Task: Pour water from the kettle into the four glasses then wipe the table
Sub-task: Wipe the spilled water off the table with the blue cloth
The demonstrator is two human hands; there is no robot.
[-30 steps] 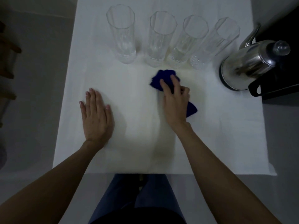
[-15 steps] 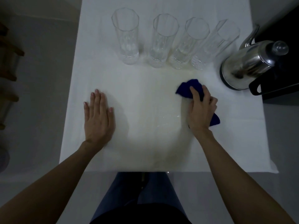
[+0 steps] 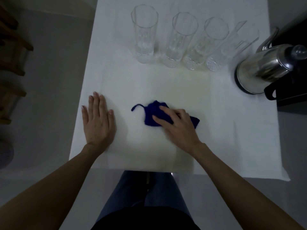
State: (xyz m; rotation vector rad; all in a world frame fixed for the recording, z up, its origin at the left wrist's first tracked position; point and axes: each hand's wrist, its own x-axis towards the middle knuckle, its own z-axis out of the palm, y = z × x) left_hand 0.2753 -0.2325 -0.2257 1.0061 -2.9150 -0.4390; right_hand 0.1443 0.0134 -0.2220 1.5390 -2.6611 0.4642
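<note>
A dark blue cloth (image 3: pixel 152 114) lies flat on the white table (image 3: pixel 224 130) near its middle, and my right hand (image 3: pixel 177 125) presses down on it with fingers spread over its right part. My left hand (image 3: pixel 98 121) rests palm down on the table to the left, holding nothing. Several tall clear glasses stand in a row at the back, from the leftmost glass (image 3: pixel 144 34) to the rightmost glass (image 3: pixel 232 47), each with a little water at the bottom. A shiny steel kettle (image 3: pixel 264 67) stands at the right.
A black tray or box (image 3: pixel 295 95) sits beside the kettle at the table's right edge. Wooden furniture (image 3: pixel 11 52) stands on the floor at the left. My legs (image 3: pixel 146 196) are under the table's near edge.
My right hand has slid the blue cloth from the right side, near the kettle, leftward and nearer to the table's middle. The left hand stays flat in place.
</note>
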